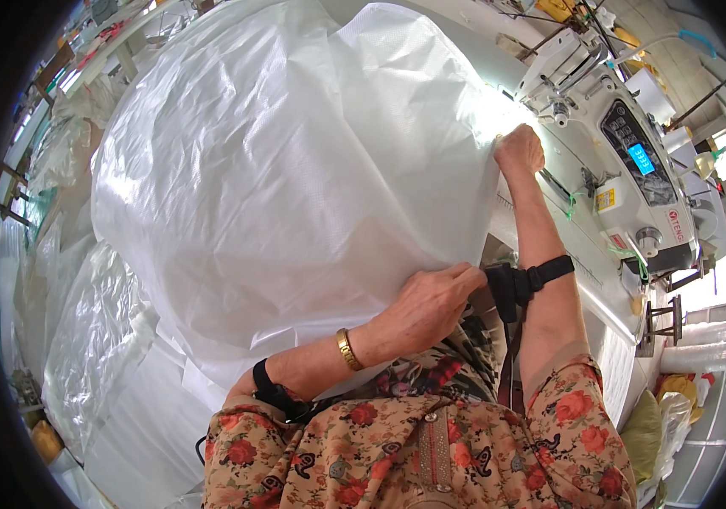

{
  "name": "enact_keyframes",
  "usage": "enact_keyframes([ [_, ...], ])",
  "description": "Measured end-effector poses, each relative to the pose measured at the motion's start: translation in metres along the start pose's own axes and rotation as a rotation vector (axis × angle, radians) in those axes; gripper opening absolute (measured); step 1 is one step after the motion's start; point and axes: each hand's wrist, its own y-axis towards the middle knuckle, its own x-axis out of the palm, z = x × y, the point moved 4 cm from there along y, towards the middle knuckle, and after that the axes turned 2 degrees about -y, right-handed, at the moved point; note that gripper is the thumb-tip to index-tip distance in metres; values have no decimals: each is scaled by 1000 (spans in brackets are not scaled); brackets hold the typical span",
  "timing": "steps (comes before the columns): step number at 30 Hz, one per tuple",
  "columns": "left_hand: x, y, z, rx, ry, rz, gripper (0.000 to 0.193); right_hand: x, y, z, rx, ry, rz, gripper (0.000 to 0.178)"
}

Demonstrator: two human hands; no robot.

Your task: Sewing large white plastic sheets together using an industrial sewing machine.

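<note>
A large sheet of translucent white plastic (pixel 278 161) spreads over the work surface in front of me, creased and puffed up in folds. Its near right edge is pinched in my left hand (pixel 432 307), closed close to my body. Further off, my right hand (pixel 519 153) is closed on the sheet's right edge, beside the lit needle area of a white sewing machine (pixel 579 93). Between the two hands the edge runs fairly straight. Bright glare hides the needle and the spot just beyond my right fingers.
The machine's control panel (pixel 639 157) with a blue screen faces me at the right. More crumpled clear plastic (pixel 95 339) hangs at the left. Thread cones (pixel 677 140) stand behind the machine. A green cushion-like bundle (pixel 641 433) and a white roll (pixel 702 355) lie at the lower right.
</note>
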Motion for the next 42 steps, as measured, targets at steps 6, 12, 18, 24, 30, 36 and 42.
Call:
enact_keyframes([
  [6,11,10,8,36,41,-10,20,5,-4,6,-118,-33,120,16],
  [12,18,8,5,26,70,-104,18,9,-4,15,-135,53,202,11],
  [18,20,3,-5,6,71,-68,16,7,-8,-1,-268,-86,93,12],
  [24,19,0,-10,-33,33,-73,17,2,-10,-13,-344,-213,-32,13],
  [30,16,-1,-10,-47,46,-76,14,1,-17,-12,-313,-228,-58,12],
  [36,22,1,-6,-8,152,-68,18,2,-11,-14,-566,-281,-83,14],
  [42,18,-13,-10,-239,100,158,36,3,-25,5,-314,-60,-19,17],
])
